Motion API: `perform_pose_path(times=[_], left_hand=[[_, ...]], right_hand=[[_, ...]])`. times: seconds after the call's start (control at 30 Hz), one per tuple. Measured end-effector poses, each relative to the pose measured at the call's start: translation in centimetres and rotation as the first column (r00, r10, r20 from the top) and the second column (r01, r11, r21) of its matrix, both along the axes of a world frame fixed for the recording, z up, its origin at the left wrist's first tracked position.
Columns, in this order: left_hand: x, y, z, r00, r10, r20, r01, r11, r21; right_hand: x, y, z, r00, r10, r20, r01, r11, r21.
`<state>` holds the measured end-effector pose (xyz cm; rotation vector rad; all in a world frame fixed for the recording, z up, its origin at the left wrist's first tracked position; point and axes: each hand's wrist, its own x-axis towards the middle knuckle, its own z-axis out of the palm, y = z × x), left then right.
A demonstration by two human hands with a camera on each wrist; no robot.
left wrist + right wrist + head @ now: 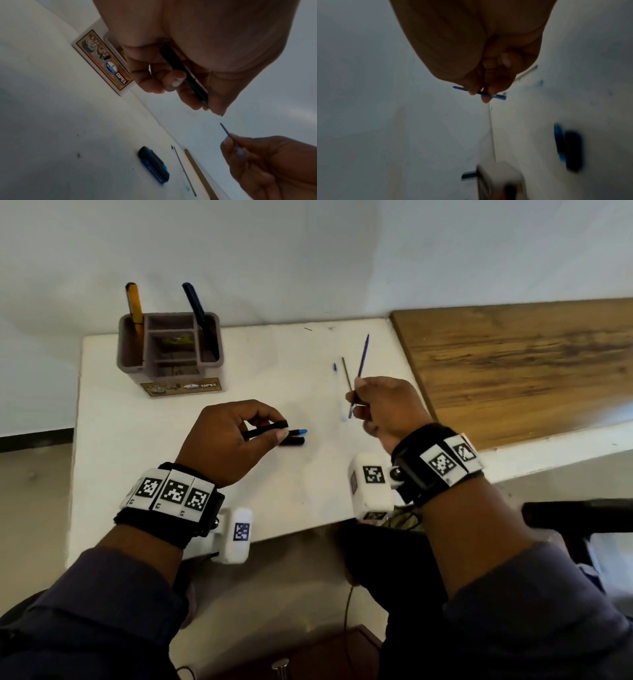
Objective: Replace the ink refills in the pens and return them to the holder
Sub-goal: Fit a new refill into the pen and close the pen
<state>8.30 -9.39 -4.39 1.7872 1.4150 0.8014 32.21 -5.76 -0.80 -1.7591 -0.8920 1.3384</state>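
My left hand (236, 433) pinches a black pen barrel (265, 430) just above the white table (137, 440); the same barrel (185, 75) lies across my curled fingers in the left wrist view. Under it on the table lies a black and blue pen part (295, 437) (154, 164). My right hand (383, 409) pinches a thin blue ink refill (361, 368) (479, 92), tilted up and away. A clear refill with a blue tip (337, 381) and a dark thin refill (346, 374) lie on the table beside it. The brown pen holder (171, 350) stands at the back left.
A yellow pen (134, 306) and a dark blue pen (197, 306) stand in the holder's outer compartments. A wooden board (531, 364) adjoins the table on the right. The white wall (308, 251) rises right behind the table. The table's near edge runs just below my wrists.
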Motion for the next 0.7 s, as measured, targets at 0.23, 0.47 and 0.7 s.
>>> perform_pose_path(times=[0.23,0.47,0.7], left_hand=[[-1.8,0.1,0.3,0.992,0.098,0.078,-0.099,0.995,0.004],[-4.0,0.1,0.4,0.976,0.19,0.107,-0.193,0.981,0.02],[-3.9,0.6,0.4,0.981,0.167,0.098,-0.168,0.986,-0.008]], right_hand=[[-6.3,-2.4,-0.1,0.953,0.063,-0.298,-0.028,0.992,0.119],[-6.9,-0.3,-1.3,0.95,0.041,-0.309,-0.012,0.995,0.098],[-7.4,-0.3,-1.4,0.935,0.101,-0.341,-0.052,0.988,0.149]])
